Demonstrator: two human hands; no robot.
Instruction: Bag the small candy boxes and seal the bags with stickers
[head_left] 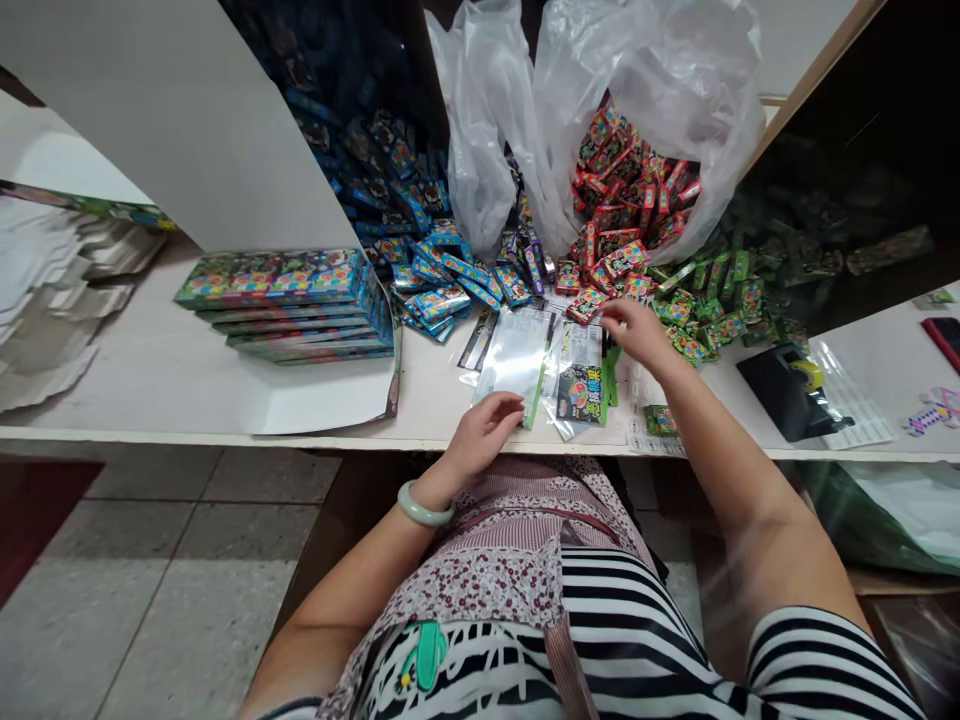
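My left hand (487,428) is at the table's front edge, fingers curled and pinched at the lower edge of a clear plastic bag (514,355) with a green border. My right hand (636,330) reaches further in, its fingertips closed at the corner of a small red candy box (587,304). Below that hand lies a printed bag (581,392) with a black and green label. Small blue boxes (435,303), a purple box (534,268) and green boxes (679,308) lie loose behind the bags. Part of the right fingertips' contact is hard to make out.
A translucent sack (716,90) spills red boxes at the back. Stacked display boxes (300,300) lean in a white carton at left. A tape dispenser (795,385) and sticker sheets (862,405) lie at right. One green box (660,419) sits near the front edge.
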